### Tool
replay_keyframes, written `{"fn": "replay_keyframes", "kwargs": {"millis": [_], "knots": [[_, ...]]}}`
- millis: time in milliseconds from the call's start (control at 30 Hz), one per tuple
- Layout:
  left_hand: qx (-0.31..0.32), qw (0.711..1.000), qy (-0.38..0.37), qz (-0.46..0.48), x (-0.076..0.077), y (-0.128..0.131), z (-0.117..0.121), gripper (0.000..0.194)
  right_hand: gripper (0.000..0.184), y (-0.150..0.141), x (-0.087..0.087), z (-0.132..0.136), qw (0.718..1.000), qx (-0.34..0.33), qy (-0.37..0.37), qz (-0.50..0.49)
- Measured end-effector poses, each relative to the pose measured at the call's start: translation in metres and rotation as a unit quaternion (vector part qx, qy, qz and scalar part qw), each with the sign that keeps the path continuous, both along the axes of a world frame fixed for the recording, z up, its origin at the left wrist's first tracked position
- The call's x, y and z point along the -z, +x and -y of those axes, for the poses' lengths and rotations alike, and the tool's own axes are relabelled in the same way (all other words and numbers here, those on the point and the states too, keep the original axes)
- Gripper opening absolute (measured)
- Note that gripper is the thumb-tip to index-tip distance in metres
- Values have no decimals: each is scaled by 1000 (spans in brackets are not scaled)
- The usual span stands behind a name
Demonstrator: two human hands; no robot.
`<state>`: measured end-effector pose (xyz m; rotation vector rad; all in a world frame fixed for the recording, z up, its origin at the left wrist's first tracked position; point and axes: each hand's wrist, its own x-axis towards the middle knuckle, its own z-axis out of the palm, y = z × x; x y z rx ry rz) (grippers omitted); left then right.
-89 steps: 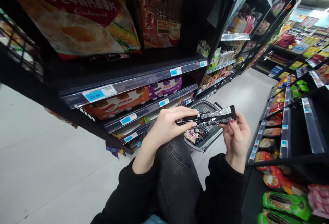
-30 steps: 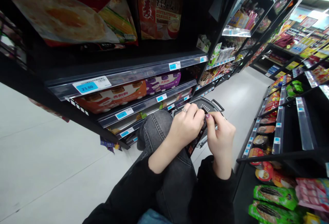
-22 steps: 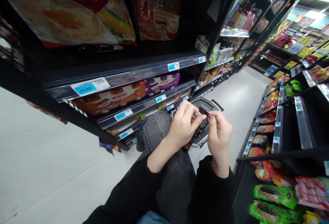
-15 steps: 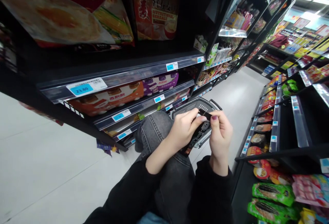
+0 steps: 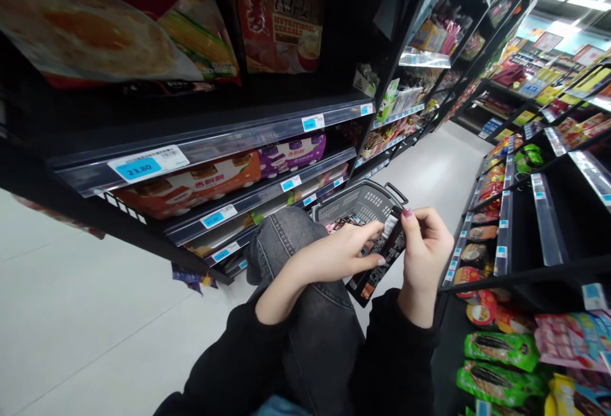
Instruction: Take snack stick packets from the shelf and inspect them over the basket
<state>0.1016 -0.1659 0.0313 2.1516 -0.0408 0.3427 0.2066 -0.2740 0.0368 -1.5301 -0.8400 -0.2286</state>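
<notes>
Slim black glossy packet with pale printing [image 5: 389, 247] is held aslant in front of the body, its upper end tipped away to the right and its lower end hanging near the dark grey denim knee [image 5: 286, 231]; beyond its upper end stands the grey plastic basket with a perforated wall [image 5: 375, 198], in which small wrapped goods [image 5: 344, 222] can be seen. A drop is judged the likeliest mishap: only the upper end is pinched by the right hand [image 5: 426, 238], and the smooth film could be let slip, so that the packet would be lost to the white floor [image 5: 439, 168] or into the basket. Creasing or tearing of the film could also be caused if the two hands were pulled against each other. By the right hand the packet's edge is nipped between the thumb and curled fingers. On the left hand [image 5: 337, 254], thumb and forefinger are parted, the thumb laid across the printed face and the forefinger set near the upper edge; whether a firm grip is made there cannot be told, since the other fingers are hidden.
</notes>
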Motion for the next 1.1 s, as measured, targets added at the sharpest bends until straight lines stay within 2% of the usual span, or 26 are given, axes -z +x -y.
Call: {"fn": "replay_keyframes", "kwargs": {"millis": [67, 167, 233, 300, 367, 467, 567, 667, 800, 900, 1000, 1100], "knots": [[-10, 1000, -1, -1, -1, 0, -1, 19, 24, 1, 0, 1, 1000, -2, -2, 3], [-35, 998, -42, 7, 0, 2, -3, 12, 15, 1, 0, 2, 998, -44, -41, 23], [-42, 997, -68, 9, 2, 4, -4, 12, 12, 3, 0, 4, 994, -75, -75, 33], [-45, 997, -67, 3, 4, 4, -5, 18, 14, 4, 0, 4, 994, -76, -78, 30], [-45, 998, -45, -4, 5, 4, -6, 29, 19, 6, 0, 3, 998, -39, -43, 9], [-33, 999, 22, -4, 5, 4, -8, 46, 22, 11, 3, 2, 997, 44, 54, -35], [-16, 998, 60, 12, 9, 5, -13, 46, 25, 19, 8, 2, 984, 88, 134, -73], [-20, 996, 72, 39, 15, 8, -16, 46, 27, 24, 12, 1, 974, 90, 174, -112], [-65, 987, 139, 56, 20, 12, -16, 45, 26, 25, 14, -2, 965, 77, 208, -141], [-72, 980, 170, 73, 22, 14, -19, 42, 25, 23, 14, -5, 962, 65, 223, -140], [-91, 973, 153, 149, 25, 14, -26, 37, 24, 24, 14, -7, 957, 77, 248, -130], [-117, 943, 168, 262, 28, 12, -32, 31, 24, 26, 12, -7, 940, 85, 298, -141]]}}
